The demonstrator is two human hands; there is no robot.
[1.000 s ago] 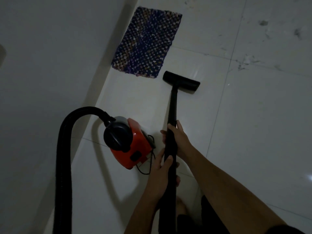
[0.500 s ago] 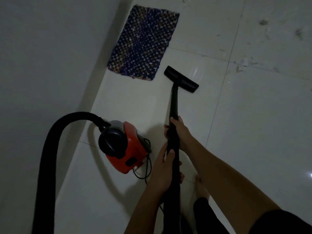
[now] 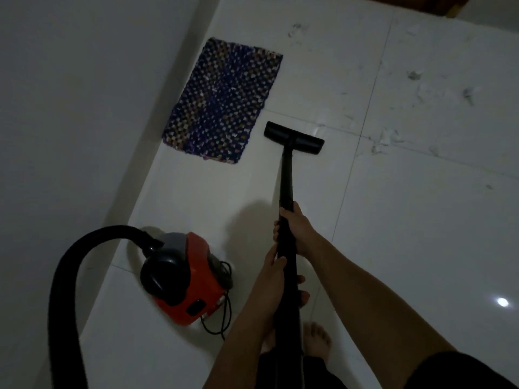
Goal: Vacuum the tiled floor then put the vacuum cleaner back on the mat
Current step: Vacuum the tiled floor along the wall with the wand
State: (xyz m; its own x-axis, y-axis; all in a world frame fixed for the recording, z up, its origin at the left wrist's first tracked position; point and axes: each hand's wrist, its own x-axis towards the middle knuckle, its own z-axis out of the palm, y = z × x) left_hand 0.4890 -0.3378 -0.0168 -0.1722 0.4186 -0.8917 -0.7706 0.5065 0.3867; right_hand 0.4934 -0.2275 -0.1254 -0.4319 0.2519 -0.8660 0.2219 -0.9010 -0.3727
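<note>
A red and black vacuum cleaner (image 3: 186, 279) stands on the white tiled floor (image 3: 407, 226) at lower left, its black hose (image 3: 64, 284) arching off to the left. Both hands grip the black wand (image 3: 286, 189): my right hand (image 3: 299, 228) higher up, my left hand (image 3: 273, 279) lower down. The black floor nozzle (image 3: 293, 138) rests flat on the tiles just right of a blue woven mat (image 3: 224, 102), which lies against the wall.
A grey wall (image 3: 84, 108) runs along the left. Dust and scraps (image 3: 387, 138) lie scattered on the tiles at upper right. The vacuum's black cord (image 3: 222, 318) loops beside its body. My bare foot (image 3: 316, 341) is at the bottom.
The nozzle has swung to lie more square beside the mat's lower right corner. The view has tilted, so the vacuum body appears lower and further left.
</note>
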